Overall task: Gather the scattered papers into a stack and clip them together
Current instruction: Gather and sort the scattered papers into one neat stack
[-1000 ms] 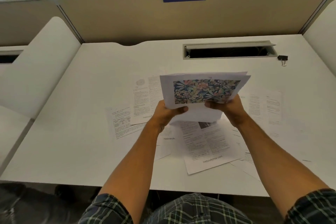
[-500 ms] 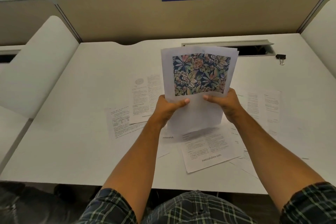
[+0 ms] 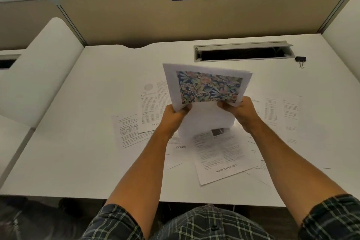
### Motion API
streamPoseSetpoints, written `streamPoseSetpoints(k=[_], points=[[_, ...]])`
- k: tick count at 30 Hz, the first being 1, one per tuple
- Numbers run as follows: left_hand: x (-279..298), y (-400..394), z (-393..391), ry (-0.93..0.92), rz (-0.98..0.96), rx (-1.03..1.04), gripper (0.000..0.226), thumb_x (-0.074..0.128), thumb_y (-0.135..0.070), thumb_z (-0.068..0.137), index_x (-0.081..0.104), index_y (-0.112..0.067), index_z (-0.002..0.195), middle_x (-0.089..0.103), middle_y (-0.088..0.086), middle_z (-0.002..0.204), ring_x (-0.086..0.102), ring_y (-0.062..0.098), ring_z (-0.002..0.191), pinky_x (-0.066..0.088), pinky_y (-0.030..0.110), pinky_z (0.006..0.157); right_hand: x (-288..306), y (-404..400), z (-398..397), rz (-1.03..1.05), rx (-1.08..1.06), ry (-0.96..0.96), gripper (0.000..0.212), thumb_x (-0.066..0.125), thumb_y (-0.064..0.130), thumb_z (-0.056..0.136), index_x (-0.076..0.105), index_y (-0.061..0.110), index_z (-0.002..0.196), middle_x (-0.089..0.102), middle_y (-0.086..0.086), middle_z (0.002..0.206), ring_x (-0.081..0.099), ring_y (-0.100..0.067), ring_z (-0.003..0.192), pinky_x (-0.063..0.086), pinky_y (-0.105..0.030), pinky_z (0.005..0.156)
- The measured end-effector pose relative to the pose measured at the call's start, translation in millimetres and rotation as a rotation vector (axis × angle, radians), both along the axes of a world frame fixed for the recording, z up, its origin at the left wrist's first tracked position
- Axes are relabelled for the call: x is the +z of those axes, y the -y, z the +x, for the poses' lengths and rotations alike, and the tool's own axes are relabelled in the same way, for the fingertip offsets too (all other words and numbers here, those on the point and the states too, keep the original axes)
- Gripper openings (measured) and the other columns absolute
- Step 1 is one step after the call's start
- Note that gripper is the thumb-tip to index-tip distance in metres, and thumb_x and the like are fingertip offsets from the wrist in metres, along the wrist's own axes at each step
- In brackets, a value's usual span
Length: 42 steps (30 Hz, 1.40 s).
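Centrally, left hand (image 3: 172, 116) and right hand (image 3: 240, 110) both pinch a paper stack (image 3: 207, 91) (floral sheet on top); binder clip (image 3: 300, 60) sits upper right.

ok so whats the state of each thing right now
held stack: off the desk, tilted
left hand: gripping the stack
right hand: gripping the stack
loose sheets: scattered flat on the desk
binder clip: lying unused on the desk
cable slot: lid open

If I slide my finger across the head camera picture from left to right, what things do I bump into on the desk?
Page with a small table → left hand → flower picture page → right hand → page with two text columns → black binder clip.
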<state>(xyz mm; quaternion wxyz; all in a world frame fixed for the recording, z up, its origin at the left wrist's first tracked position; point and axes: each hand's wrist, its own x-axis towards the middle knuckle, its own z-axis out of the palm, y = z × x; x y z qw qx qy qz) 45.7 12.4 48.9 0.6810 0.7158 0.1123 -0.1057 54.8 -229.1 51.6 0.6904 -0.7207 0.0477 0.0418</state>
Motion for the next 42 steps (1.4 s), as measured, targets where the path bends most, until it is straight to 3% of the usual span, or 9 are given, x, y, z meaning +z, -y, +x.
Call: streamPoseSetpoints(k=[2,6,10,16,26,30,33,36,42], points=[[-4.4,-4.8,1.8,-0.011,0.052,0.092,0.040,0.074,-0.033,0.092,0.065,-0.013,0.125,0.072,0.005,0.115,0.069,0.026,0.106,0.058,0.042,0.092,1.3,-1.6,3.2,-0.021,-0.015,0.020,0.010,0.073,0.022,0.094,0.074,0.018,0.103,0.075,0.001,0.099,0.070,-0.013,0.086,0.059,-0.026,0.073],[-20.6,-26.6,-0.3,-0.072,0.097,0.292,0.051,0.074,-0.024,0.093,0.058,-0.001,0.137,0.067,0.012,0.125,0.064,0.033,0.114,0.053,0.041,0.096,-26.2,6.5,6.0,-0.236,-0.159,-0.107,0.023,0.074,0.033,0.092,0.072,0.016,0.107,0.077,-0.002,0.094,0.073,-0.017,0.078,0.058,-0.039,0.075],[-42.6,-41.6,-13.4,-0.240,0.143,0.310,0.054,0.074,-0.017,0.093,0.054,0.001,0.140,0.062,0.017,0.136,0.059,0.037,0.120,0.049,0.043,0.101,-50.4,4.2,-8.6,-0.822,-0.110,-0.326,0.072,0.087,0.052,0.071,0.061,0.008,0.122,0.066,-0.008,0.115,0.065,-0.029,0.105,0.055,-0.038,0.082],[-52.5,-44.3,-20.7,-0.314,0.215,0.288,0.052,0.074,-0.016,0.093,0.055,0.005,0.137,0.063,0.020,0.133,0.060,0.035,0.111,0.049,0.037,0.093,-52.7,-14.9,-19.7,-1.161,-0.101,-0.391,0.101,0.087,0.067,0.059,0.047,0.007,0.129,0.050,-0.017,0.130,0.051,-0.035,0.121,0.050,-0.045,0.092],[-58.7,-47.5,-19.9,-0.317,0.206,0.256,0.055,0.073,-0.021,0.094,0.053,0.002,0.140,0.062,0.019,0.133,0.060,0.036,0.111,0.051,0.042,0.097,-60.0,-6.4,-15.5,-0.928,-0.100,-0.417,0.087,0.091,0.058,0.055,0.057,0.008,0.117,0.067,-0.010,0.109,0.067,-0.033,0.099,0.054,-0.035,0.074],[-55.1,-51.6,-20.7,-0.331,0.126,0.264,0.060,0.076,-0.022,0.092,0.051,-0.001,0.142,0.060,0.015,0.134,0.059,0.037,0.116,0.050,0.047,0.102,-62.5,0.8,-17.5,-0.878,-0.052,-0.325,0.051,0.085,0.052,0.072,0.067,0.012,0.098,0.069,-0.005,0.094,0.065,-0.024,0.079,0.043,-0.028,0.057],[-49.8,-57.4,-22.8,-0.322,-0.003,0.278,0.070,0.085,-0.027,0.078,0.054,-0.004,0.138,0.064,0.013,0.131,0.062,0.035,0.111,0.052,0.046,0.094,-53.8,10.9,-16.0,-0.646,-0.116,-0.242,0.033,0.079,0.038,0.085,0.062,0.011,0.082,0.068,-0.006,0.082,0.061,-0.021,0.070,0.041,-0.028,0.058],[-47.2,-60.5,-21.1,-0.318,-0.142,0.307,0.089,0.089,-0.028,0.062,0.052,-0.004,0.139,0.065,0.014,0.131,0.062,0.035,0.115,0.050,0.044,0.091,-32.0,24.0,-9.0,-0.334,-0.184,-0.156,0.031,0.078,0.030,0.089,0.066,0.003,0.097,0.073,-0.009,0.092,0.068,-0.023,0.078,0.052,-0.032,0.067],[-51.1,-52.8,-7.7,-0.242,-0.319,0.246,0.117,0.104,-0.035,0.038,0.055,-0.002,0.139,0.068,0.018,0.130,0.061,0.041,0.123,0.047,0.058,0.107,-5.0,30.1,-3.0,0.017,-0.105,-0.084,0.031,0.077,0.023,0.090,0.069,0.014,0.119,0.079,-0.008,0.100,0.076,-0.030,0.092,0.062,-0.042,0.080]])
